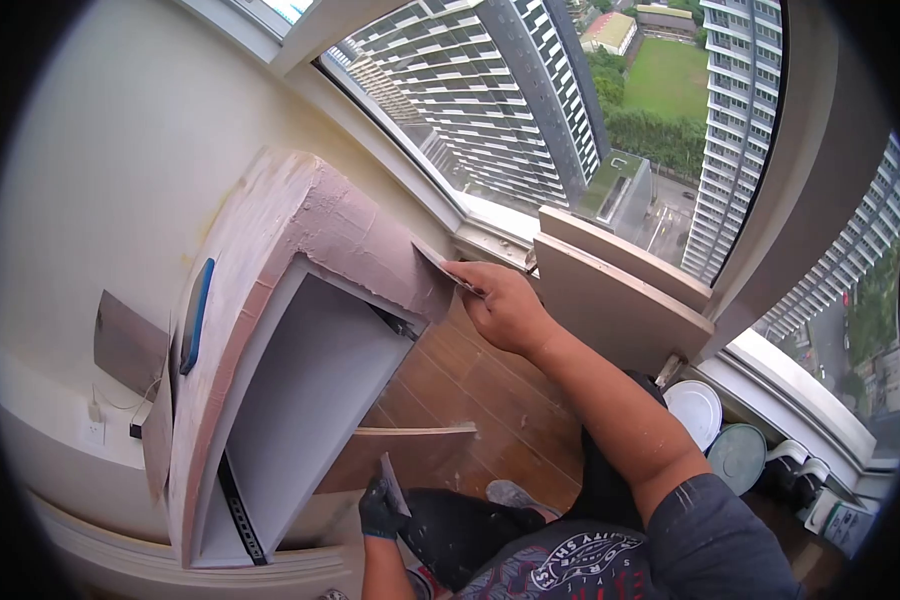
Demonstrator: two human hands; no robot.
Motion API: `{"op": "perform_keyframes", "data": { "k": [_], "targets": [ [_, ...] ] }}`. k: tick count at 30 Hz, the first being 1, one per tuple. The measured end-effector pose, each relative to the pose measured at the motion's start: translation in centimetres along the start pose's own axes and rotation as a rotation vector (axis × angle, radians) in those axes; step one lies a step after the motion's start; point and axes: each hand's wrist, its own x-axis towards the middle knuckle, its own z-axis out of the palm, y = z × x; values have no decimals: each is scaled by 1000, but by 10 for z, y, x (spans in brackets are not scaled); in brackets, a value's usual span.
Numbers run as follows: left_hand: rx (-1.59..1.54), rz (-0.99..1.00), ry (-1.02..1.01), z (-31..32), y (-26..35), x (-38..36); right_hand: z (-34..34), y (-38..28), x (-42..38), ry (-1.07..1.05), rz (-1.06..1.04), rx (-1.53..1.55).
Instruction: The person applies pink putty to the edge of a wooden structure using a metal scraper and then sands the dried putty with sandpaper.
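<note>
Here, my right hand [505, 308]: closed on the scraper [438, 264], frame centre
Scraper's long axis: diagonal, pointing upper left, against pink filler [355, 235]
My left hand [380, 510]: gripping a blade [393, 482], lower centre

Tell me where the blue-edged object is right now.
In the head view, the blue-edged object sits at left, on the cabinet's pale surface, beside its pinkish edge.
</note>
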Motion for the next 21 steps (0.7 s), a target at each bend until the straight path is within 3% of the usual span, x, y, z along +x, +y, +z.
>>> {"op": "perform_keyframes", "data": {
  "k": [4, 14, 21],
  "targets": [
    [-428, -214, -21, 33, 39, -15, 27, -19, -27, 154, -33, -122],
    [-416, -177, 6, 36, 41, -22, 85, -34, -68, 338, -32, -298],
    [-372, -166, -54, 22, 31, -21, 92, -45, -87, 309, -48, -334]
  ]
}}
